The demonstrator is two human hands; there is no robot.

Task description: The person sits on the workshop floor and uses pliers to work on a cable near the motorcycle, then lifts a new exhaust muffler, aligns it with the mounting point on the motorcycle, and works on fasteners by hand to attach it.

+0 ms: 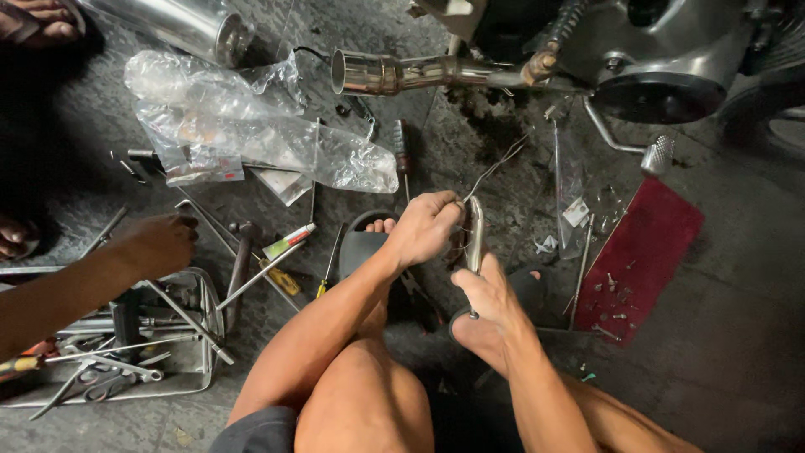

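My left hand pinches a thin wire that runs up toward the motorcycle, fingers closed on its lower end. My right hand grips a slim curved chrome part, held upright between the two hands. The wire end meets the top of that chrome part. Both hands hover above my sandalled feet, with my bare knees below.
A chrome exhaust pipe and motorcycle engine lie ahead. Another person's hand reaches over a metal tool tray at left. Crumpled plastic bags, screwdrivers and a red cloth with small screws sit around.
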